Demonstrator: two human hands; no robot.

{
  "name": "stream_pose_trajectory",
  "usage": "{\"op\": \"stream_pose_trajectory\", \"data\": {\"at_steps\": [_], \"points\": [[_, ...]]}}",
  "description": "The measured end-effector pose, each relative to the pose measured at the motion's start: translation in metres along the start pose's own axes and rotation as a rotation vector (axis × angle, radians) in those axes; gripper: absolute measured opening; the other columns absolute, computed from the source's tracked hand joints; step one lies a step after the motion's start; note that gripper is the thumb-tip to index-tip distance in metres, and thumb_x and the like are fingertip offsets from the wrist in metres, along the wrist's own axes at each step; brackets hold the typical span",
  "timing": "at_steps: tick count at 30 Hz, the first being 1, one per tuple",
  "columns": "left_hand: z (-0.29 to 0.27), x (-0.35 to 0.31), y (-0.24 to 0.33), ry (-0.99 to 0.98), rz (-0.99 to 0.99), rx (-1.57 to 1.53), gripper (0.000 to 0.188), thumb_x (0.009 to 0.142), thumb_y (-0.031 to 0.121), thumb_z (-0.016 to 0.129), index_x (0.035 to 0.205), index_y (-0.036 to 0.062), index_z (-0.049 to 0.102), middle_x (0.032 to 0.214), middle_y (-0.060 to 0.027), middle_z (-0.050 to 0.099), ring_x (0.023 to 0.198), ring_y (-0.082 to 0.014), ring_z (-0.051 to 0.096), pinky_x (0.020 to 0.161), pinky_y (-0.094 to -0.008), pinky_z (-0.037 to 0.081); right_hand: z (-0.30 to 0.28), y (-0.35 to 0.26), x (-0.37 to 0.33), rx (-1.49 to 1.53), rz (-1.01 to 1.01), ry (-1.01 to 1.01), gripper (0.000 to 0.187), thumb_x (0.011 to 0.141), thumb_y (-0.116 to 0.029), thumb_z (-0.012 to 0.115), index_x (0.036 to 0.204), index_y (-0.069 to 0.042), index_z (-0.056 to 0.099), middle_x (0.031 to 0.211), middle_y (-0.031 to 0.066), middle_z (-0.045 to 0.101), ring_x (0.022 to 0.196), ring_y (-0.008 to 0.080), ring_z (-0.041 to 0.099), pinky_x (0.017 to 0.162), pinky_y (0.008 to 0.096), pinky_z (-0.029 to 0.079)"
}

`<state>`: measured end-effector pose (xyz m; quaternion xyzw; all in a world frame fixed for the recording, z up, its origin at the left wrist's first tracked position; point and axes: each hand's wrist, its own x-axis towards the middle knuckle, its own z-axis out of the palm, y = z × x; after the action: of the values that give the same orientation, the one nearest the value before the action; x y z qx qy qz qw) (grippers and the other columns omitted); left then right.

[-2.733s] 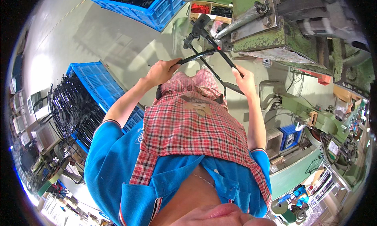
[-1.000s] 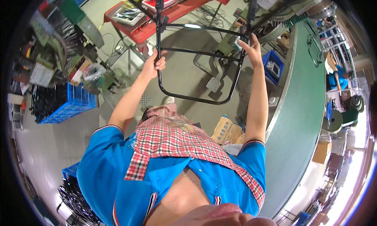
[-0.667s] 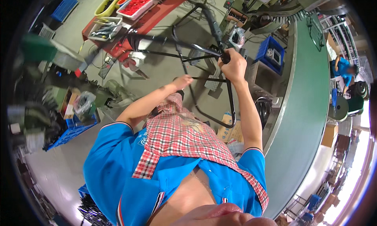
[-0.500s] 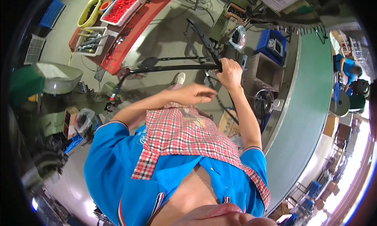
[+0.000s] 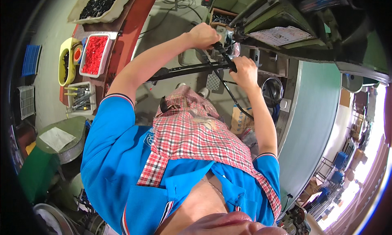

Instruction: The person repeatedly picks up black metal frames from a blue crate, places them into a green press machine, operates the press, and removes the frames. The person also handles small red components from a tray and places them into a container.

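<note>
Both my hands are on a black tubular metal frame (image 5: 224, 56) held in front of my apron. My left hand (image 5: 203, 35) reaches far forward, its fingers closed round the frame's upper end. Lower and to the right, my right hand (image 5: 246, 73) grips the thick black tube near a joint. From there a long bar runs left behind my left forearm, and a thin curved rod hangs down toward the right. The bar's left end is hidden by that forearm. Beyond the hands stands a green machine (image 5: 281, 18) with a paper sheet on it.
A red-edged bench at left bears a white tray of red parts (image 5: 109, 38), a yellow basket (image 5: 73, 75), a tool tray (image 5: 94, 97) and a tray of black parts (image 5: 116, 15). At right are a green-topped table (image 5: 314, 112) and a metal bowl (image 5: 281, 90).
My left hand has gone from open above the apron to forward, closing on the frame's upper end. The frame has turned, and the view has shifted toward the machine.
</note>
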<state>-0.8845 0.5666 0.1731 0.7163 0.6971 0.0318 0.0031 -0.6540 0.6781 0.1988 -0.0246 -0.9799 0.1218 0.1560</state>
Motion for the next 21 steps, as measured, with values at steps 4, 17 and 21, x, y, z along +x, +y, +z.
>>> {"op": "stream_pose_trajectory", "data": {"at_steps": [4,17,21], "points": [[-0.022,0.022,-0.013,0.001,0.032,0.03,0.028,0.07,0.029,0.073,0.083,0.0067,0.062,0.07,-0.0098,0.063,0.068,-0.0316,0.065,0.061,-0.0434,0.052,-0.005,0.025,0.014,-0.029,-0.017,0.037,0.032,0.062,-0.014,0.072,0.091,-0.004,0.063,0.089,0.011,0.066,0.088,0.0294,0.062,0.079,0.0393,0.049],[0.004,0.018,-0.016,-0.035,-0.149,0.004,0.014,0.066,0.024,0.066,0.073,0.0123,0.066,0.072,-0.0089,0.064,0.074,-0.031,0.066,0.067,-0.0421,0.052,0.037,0.07,0.025,0.078,-0.022,-0.083,0.031,0.067,-0.018,0.071,0.095,-0.006,0.065,0.083,0.0129,0.067,0.08,0.0325,0.065,0.074,0.0403,0.052],[0.032,0.019,-0.017,-0.173,-0.187,-0.105,0.025,0.073,0.029,0.068,0.093,0.0131,0.068,0.089,-0.0115,0.068,0.091,-0.0316,0.066,0.078,-0.0437,0.052,0.044,0.069,0.021,0.048,0.01,-0.189,0.031,0.07,-0.017,0.07,0.098,-0.007,0.064,0.085,0.014,0.068,0.08,0.0317,0.066,0.073,0.0399,0.053]]}}
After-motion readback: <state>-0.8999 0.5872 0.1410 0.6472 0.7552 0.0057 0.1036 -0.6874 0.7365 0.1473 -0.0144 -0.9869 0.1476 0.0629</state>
